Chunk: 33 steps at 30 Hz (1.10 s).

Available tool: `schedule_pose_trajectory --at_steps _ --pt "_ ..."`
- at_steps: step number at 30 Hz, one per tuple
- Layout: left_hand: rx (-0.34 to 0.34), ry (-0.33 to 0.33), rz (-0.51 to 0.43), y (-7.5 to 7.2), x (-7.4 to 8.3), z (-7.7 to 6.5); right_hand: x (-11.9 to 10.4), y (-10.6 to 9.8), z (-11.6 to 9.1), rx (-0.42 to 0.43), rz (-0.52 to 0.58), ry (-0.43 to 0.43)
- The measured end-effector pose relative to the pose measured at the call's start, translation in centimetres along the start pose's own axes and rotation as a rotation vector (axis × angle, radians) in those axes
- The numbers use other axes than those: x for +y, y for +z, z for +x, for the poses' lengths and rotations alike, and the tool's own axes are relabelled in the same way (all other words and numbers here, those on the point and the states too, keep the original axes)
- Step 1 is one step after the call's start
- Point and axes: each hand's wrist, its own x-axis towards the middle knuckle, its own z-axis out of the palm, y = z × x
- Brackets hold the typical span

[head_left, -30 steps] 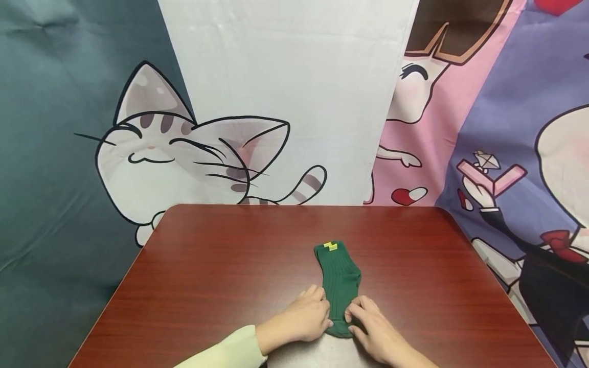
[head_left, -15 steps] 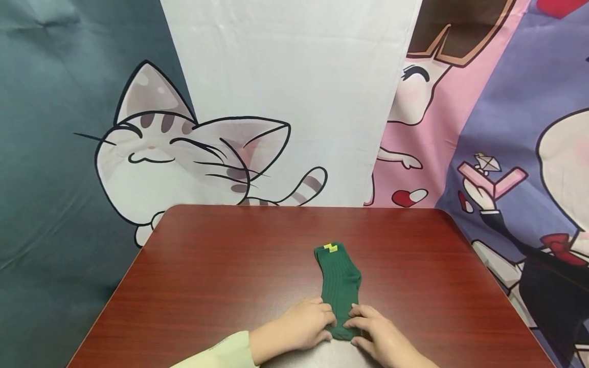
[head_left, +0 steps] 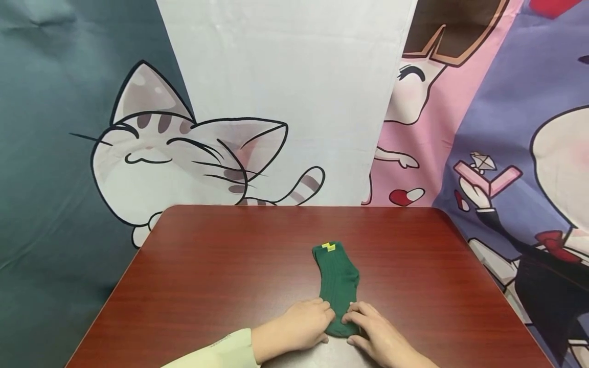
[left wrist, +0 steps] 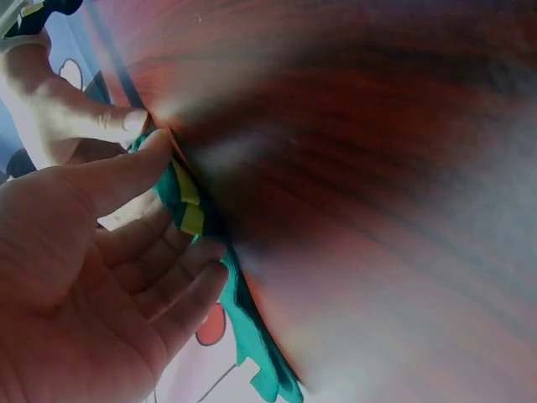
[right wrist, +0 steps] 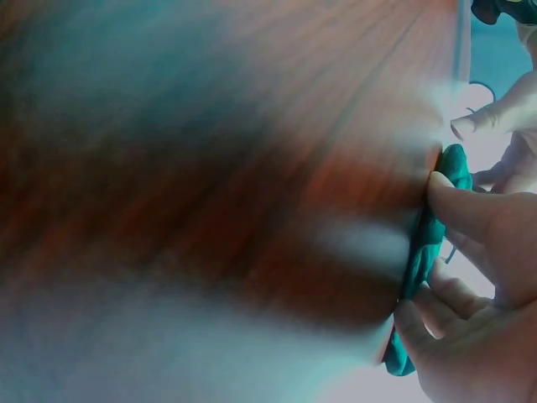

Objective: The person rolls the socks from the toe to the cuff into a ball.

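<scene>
A dark green ribbed sock (head_left: 339, 281) lies flat on the table, its cuff pointing away and its toe towards me. Two small yellow marks (head_left: 329, 247) sit at the cuff, where a doubled edge shows. My left hand (head_left: 306, 324) rests along the left edge near the toe, fingertips bent over the fabric. On the opposite edge, my right hand (head_left: 375, 329) touches the sock with its fingertips, the thumb low beside the toe. Seen from the left wrist, thumb and loosely bent fingers lie along the green fabric (left wrist: 252, 336). The right wrist view shows fingertips at the sock's side (right wrist: 426, 243).
The reddish-brown wooden table (head_left: 221, 260) has rounded far corners. Behind it hangs a printed cloth backdrop (head_left: 294, 66) with a cartoon cat and cartoon figures. A pale green sleeve (head_left: 225, 352) covers the left forearm.
My left hand has slid slightly towards me along the sock, its fingertips now further over the edge. The right hand has shifted slightly towards me too. The sock stays in nearly the same place.
</scene>
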Motion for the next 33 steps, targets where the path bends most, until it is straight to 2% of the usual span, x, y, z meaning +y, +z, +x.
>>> schedule_pose_trajectory --at_steps 4,12,19,24,27,33 --pt "-0.002 -0.004 0.063 0.3 0.2 0.2 0.0 0.4 0.1 0.041 -0.011 -0.015" --pt "0.015 -0.033 0.027 0.6 0.2 0.4 -0.1 0.6 0.4 0.092 -0.002 -0.021" --pt "0.007 -0.09 -0.085 0.6 -0.2 0.7 0.0 0.8 0.7 0.17 0.016 0.006" --pt "0.011 -0.192 -0.186 0.5 -0.4 1.0 -0.1 0.9 1.1 0.222 0.004 0.024" --pt "-0.013 -0.244 -0.257 0.3 -0.5 0.9 -0.3 0.9 1.2 0.207 -0.01 0.062" --pt "-0.042 -0.282 -0.33 0.3 -0.8 1.1 -0.6 0.5 1.6 0.139 -0.004 0.19"
